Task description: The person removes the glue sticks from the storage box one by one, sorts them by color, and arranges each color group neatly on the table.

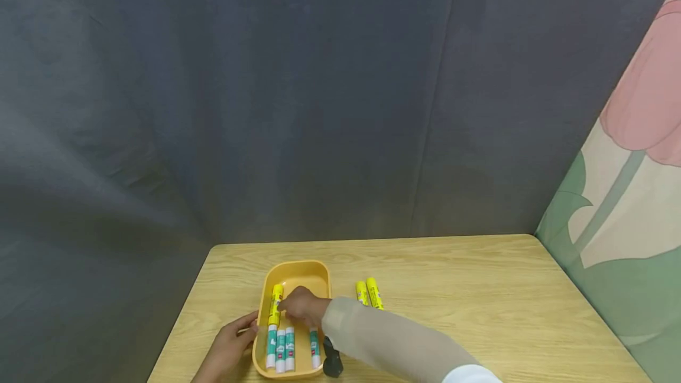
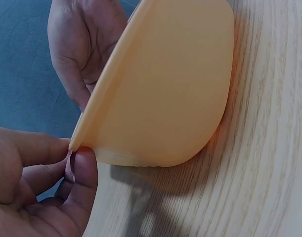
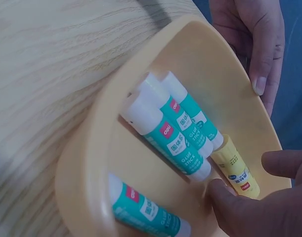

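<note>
A dark curtain (image 1: 319, 105) hangs behind the pale wood-grain table (image 1: 452, 288), with a flowered panel (image 1: 633, 194) along the right. My left hand (image 1: 229, 343) pinches the rim of the yellow tray (image 1: 307, 276) at its left side, thumb and fingers meeting on the edge. My right hand (image 1: 301, 304) reaches inside, its fingers at the yellow glue stick (image 1: 275, 306) lying along the left wall; thumb and finger are spread either side of it, the thumb standing clear. Three green-and-white glue sticks (image 1: 281, 350) lie together at the near left, and a single green stick (image 1: 315, 350) lies apart by the right wall. Two more yellow sticks (image 1: 375, 294) rest on the table, right of the tray.
</note>
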Motion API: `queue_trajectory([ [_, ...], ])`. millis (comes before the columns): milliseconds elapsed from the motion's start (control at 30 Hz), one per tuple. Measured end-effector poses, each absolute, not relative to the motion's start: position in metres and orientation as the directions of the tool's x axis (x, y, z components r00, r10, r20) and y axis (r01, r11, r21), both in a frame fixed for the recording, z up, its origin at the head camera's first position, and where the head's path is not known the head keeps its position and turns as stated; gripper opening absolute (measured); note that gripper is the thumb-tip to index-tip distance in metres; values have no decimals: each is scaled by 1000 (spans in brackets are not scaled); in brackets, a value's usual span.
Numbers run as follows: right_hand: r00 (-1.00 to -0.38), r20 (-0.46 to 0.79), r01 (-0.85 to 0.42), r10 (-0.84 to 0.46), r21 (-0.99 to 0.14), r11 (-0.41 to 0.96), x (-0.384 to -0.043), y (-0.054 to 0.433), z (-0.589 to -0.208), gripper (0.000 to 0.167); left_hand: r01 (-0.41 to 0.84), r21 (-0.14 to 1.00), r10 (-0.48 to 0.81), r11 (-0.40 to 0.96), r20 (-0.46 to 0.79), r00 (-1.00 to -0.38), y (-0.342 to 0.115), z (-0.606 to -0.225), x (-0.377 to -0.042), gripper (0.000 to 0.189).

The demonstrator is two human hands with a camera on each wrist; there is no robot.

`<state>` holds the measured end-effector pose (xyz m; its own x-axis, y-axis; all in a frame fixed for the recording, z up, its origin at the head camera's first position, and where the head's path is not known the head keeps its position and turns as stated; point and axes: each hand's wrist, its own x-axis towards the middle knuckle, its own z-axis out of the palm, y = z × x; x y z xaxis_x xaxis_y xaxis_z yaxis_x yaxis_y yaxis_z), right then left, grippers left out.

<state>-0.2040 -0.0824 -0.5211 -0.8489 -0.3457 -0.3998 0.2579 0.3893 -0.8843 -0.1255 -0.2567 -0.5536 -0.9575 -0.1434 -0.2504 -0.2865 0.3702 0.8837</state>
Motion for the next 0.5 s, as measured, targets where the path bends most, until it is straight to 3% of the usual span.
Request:
queue_trajectory([
  [500, -874, -394, 295, -283, -895, 334, -194, -95, -530, 7, -306, 886, -138, 349, -275, -952, -252, -548, -120, 45],
])
